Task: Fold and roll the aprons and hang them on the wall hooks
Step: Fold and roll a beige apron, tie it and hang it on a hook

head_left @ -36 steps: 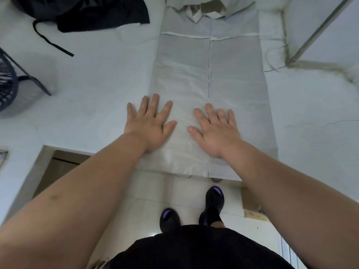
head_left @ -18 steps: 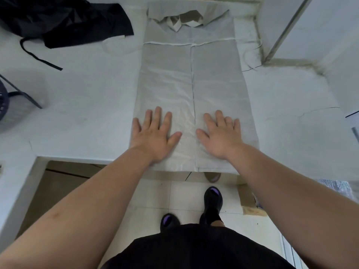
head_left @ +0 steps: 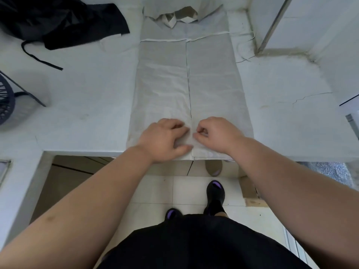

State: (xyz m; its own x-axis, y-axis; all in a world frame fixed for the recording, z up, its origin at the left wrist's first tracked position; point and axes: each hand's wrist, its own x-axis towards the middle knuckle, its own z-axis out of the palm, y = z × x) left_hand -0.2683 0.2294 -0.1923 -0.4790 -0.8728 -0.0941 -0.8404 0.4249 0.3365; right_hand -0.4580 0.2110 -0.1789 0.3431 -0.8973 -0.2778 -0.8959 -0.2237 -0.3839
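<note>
A long pale grey fabric apron (head_left: pixel 211 78) is lying flat and lengthwise on the white stone counter (head_left: pixel 81 98). Its two sides are folded in so that their edges are meeting along a middle line, and its near end is reaching the counter's front edge. The left hand (head_left: pixel 163 139) is resting on the near left panel, fingers bent with their tips digging into the cloth and thumb spread toward the middle line; whether it is actually gripping a fold cannot be told. The right hand (head_left: pixel 217 133) is sitting just across that line, fingers curled under, thumb and forefinger pinching the cloth at the right panel's inner edge. The two hands are lying just beside each other. A crumpled black fabric apron (head_left: pixel 58 22) is lying at the counter's far left, well apart from the grey one, a black strap trailing from it. A dark wire basket (head_left: pixel 5 101) is showing at the left edge, and the person's black shoes (head_left: pixel 215 193) are standing on pale floor tiles
</note>
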